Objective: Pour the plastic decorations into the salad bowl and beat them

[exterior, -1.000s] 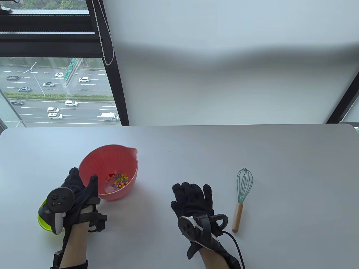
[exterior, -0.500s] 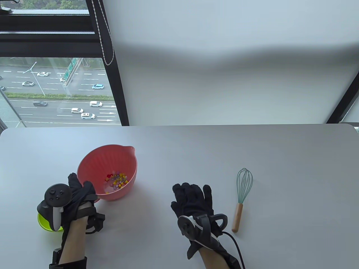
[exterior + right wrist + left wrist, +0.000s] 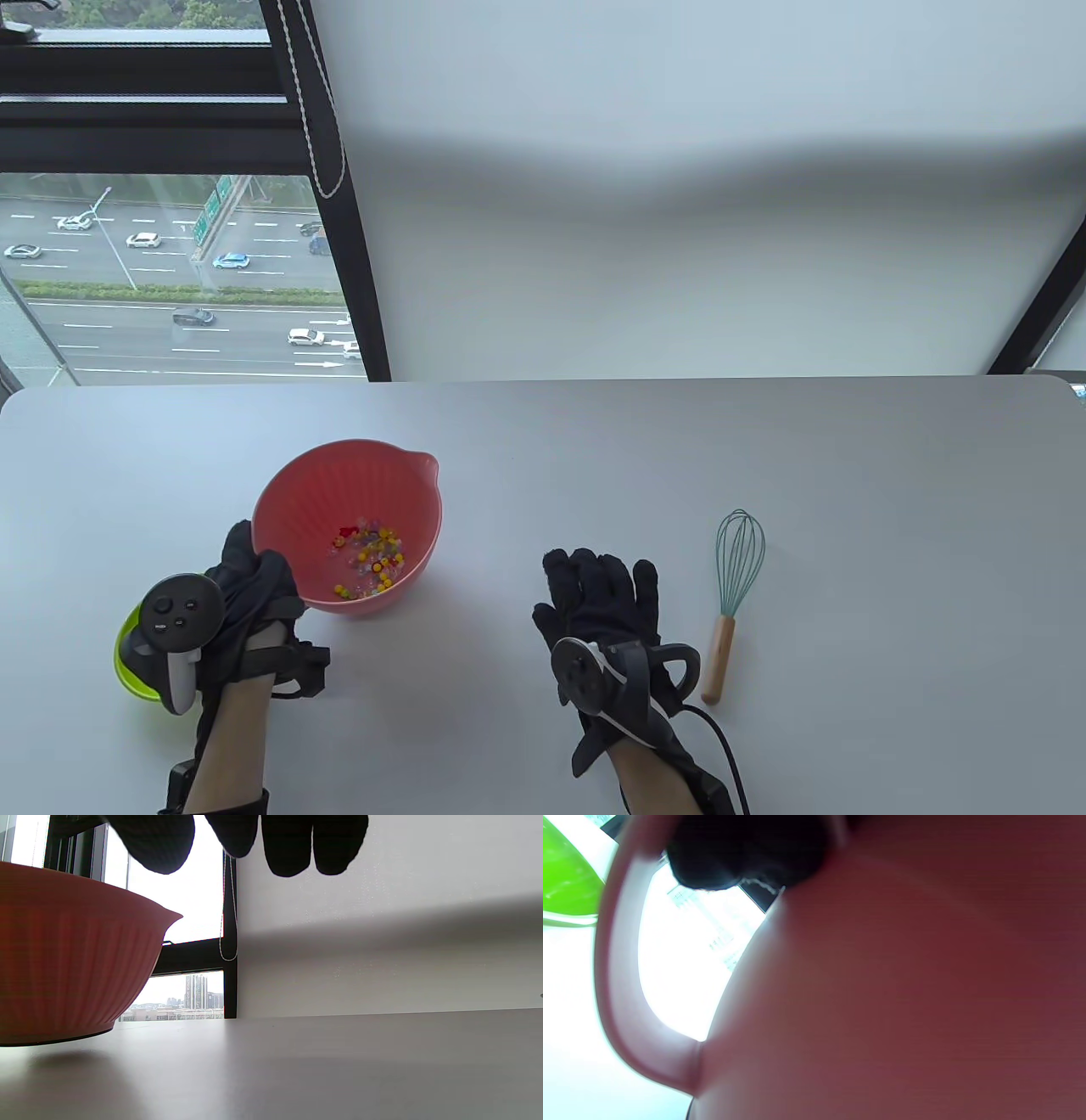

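The fingers (image 3: 242, 552) of the left hand (image 3: 246, 594) were curled round the near-left rim handle of the pink salad bowl (image 3: 280, 501), gripping it, and the left wrist view showed a dark fingertip hooked through that handle. The right hand (image 3: 604, 598) lay flat on the tabletop (image 3: 594, 441), its fingers (image 3: 594, 569) straight and holding nothing, just left of the whisk (image 3: 734, 594). The plastic decorations (image 3: 371, 556) sat scattered in the bottom of the salad bowl, so by my reckoning the pouring was done and the beating was not yet begun. The next move, I judged, called for the right hand to take the whisk by its wooden handle and bring it over to the bowl while the left steadied it. By count there was one salad bowl, one whisk, one green bowl (image 3: 131, 658) half hidden under the left hand, and a few dozen small beads, too many and too small for me to number exactly.
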Available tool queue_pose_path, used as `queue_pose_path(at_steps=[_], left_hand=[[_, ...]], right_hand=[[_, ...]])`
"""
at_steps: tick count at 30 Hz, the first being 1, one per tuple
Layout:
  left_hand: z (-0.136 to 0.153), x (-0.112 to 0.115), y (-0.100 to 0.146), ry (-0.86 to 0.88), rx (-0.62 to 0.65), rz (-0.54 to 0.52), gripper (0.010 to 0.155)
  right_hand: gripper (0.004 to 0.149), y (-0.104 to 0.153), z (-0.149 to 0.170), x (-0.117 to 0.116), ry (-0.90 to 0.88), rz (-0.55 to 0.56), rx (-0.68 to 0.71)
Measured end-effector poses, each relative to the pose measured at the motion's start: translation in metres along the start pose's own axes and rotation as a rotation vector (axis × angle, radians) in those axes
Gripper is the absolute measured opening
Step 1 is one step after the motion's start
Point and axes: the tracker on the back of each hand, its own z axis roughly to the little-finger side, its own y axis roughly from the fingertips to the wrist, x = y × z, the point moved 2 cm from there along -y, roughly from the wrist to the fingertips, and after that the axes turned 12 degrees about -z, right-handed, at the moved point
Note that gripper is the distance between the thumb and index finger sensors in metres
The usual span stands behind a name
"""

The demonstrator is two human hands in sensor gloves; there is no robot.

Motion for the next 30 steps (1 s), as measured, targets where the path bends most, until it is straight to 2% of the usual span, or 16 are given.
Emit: queue_pose_path(at_steps=[4, 10, 15, 21, 25, 30], left_hand=[[-0.013, -0.004, 0.006, 0.122, 0.038, 0.064, 0.059], [-0.034, 0.001, 0.018, 0.178, 0.141, 0.148, 0.058], [-0.039, 0.015, 0.025, 0.238, 0.19, 0.282, 0.058], [-0.046, 0.043, 0.04, 0.288, 0.24, 0.464, 0.058], [-0.047, 0.057, 0.046, 0.315, 0.241, 0.536, 0.058], [-0.041, 0.075, 0.054, 0.348, 0.257, 0.606, 0.058]], right_hand=[[0.066, -0.001, 0.007, 0.002, -0.006, 0.002, -0.032], [0.066, -0.003, 0.025, 0.003, -0.016, -0.008, -0.105], [0.065, -0.004, 0.039, 0.003, -0.035, -0.018, -0.158], [0.065, -0.005, 0.048, 0.001, -0.04, -0.025, -0.197], [0.065, -0.005, 0.057, 0.002, -0.034, -0.03, -0.232], [0.068, -0.006, 0.077, 0.002, -0.022, -0.082, -0.35]])
